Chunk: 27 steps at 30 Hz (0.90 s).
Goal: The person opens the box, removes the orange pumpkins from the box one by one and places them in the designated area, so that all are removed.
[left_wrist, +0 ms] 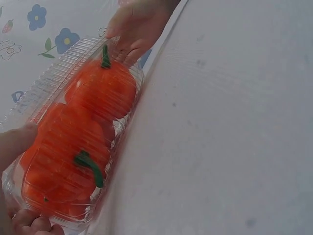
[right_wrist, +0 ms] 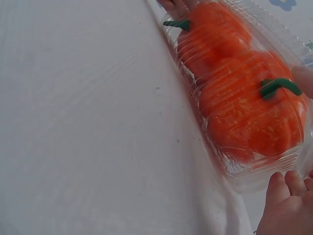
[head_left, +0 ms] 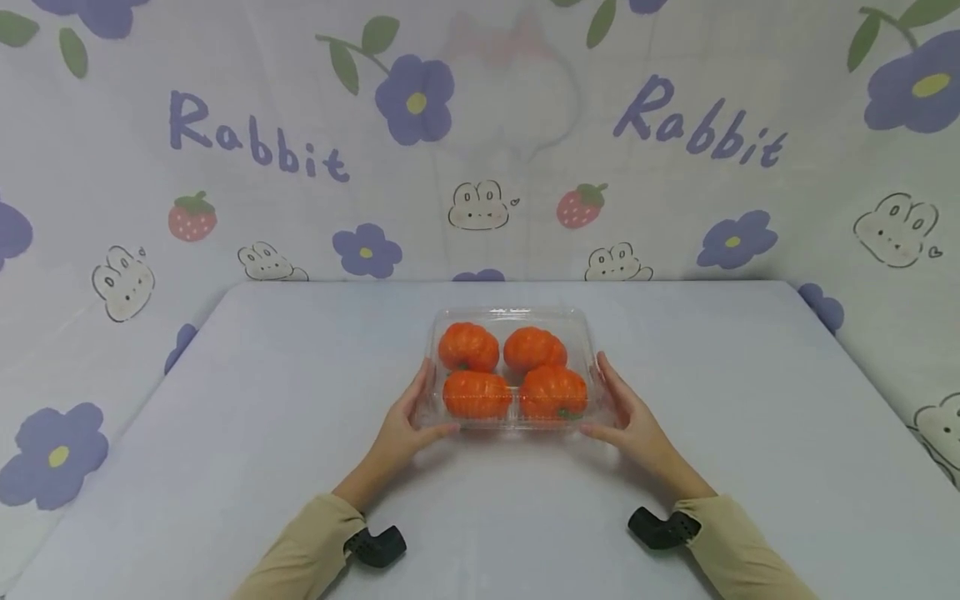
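Observation:
A clear plastic clamshell box (head_left: 517,423) with several small orange pumpkins (head_left: 477,394) inside is at the middle of the table. My left hand (head_left: 400,427) grips its left side, thumb at the front edge and fingers along the side. On the opposite side, my right hand (head_left: 636,427) holds the box the same way. The lid is down over the pumpkins. In the left wrist view, green stems show on the pumpkins (left_wrist: 63,152), and curled fingertips lie at the box's lower edge. The right wrist view has a pumpkin (right_wrist: 244,115) close to the box's ridged end wall.
A white cloth covers the table (head_left: 225,467). Behind it hangs a printed curtain (head_left: 517,233) with flowers, rabbits and strawberries. Black wrist-worn devices sit at the left cuff (head_left: 377,547) and the right cuff (head_left: 663,528).

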### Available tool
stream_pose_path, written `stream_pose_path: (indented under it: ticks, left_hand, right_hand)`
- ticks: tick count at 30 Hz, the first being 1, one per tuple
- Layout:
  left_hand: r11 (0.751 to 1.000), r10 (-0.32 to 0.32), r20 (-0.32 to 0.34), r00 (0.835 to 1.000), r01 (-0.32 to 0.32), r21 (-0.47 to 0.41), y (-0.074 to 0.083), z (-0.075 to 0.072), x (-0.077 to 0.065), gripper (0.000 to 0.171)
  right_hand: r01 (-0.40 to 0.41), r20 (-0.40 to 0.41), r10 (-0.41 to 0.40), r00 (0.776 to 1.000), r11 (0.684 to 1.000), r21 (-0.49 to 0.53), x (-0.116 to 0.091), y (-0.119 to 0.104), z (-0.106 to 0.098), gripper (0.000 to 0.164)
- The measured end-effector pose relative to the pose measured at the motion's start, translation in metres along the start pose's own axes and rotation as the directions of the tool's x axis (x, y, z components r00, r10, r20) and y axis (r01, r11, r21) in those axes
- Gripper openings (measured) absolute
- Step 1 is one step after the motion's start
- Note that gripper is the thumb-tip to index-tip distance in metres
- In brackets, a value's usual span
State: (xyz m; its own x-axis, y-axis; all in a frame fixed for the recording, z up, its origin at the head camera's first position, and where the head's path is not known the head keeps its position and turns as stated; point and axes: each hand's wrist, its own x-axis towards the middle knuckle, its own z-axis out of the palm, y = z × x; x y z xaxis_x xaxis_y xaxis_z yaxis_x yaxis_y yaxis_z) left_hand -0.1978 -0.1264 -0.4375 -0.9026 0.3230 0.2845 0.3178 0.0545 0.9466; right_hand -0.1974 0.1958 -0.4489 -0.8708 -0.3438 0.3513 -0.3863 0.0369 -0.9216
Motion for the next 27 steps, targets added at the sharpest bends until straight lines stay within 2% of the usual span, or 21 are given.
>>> stream_pose_path:
  ticks: [5, 8, 11, 15, 18, 27]
  left_hand:
    - [0.999, 0.031, 0.017, 0.999, -0.030, -0.037, -0.015, -0.003, 0.002, 0.084]
    - [0.996, 0.067, 0.022, 0.997, -0.066, -0.053, -0.018, -0.004, 0.001, 0.082]
    - [0.997, 0.078, 0.019, 0.997, -0.078, -0.008, -0.007, -0.002, -0.001, 0.077]
    - [0.987, 0.099, 0.041, 0.994, -0.104, 0.123, 0.011, -0.003, -0.002, 0.070]
    - [0.972, 0.144, 0.064, 0.988, -0.153, 0.180, 0.013, -0.008, -0.002, 0.066]
    - [0.963, 0.200, 0.076, 0.977, -0.211, 0.170, 0.009, -0.005, -0.005, 0.058]
  right_hand:
    - [-0.030, 0.017, 0.028, 0.999, 0.996, 0.087, -0.001, 0.001, -0.002, 0.088]
    - [-0.038, 0.025, 0.036, 0.999, 0.992, 0.119, -0.002, 0.002, -0.002, 0.087]
    - [-0.033, 0.031, 0.028, 0.999, 0.987, 0.158, -0.002, 0.001, -0.002, 0.087]
    - [-0.009, 0.030, 0.003, 1.000, 0.980, 0.200, 0.000, 0.001, -0.002, 0.086]
    - [0.002, 0.028, -0.008, 1.000, 0.975, 0.224, 0.001, 0.003, -0.002, 0.084]
    - [-0.052, 0.032, 0.047, 0.998, 0.977, 0.204, -0.003, 0.003, -0.004, 0.081]
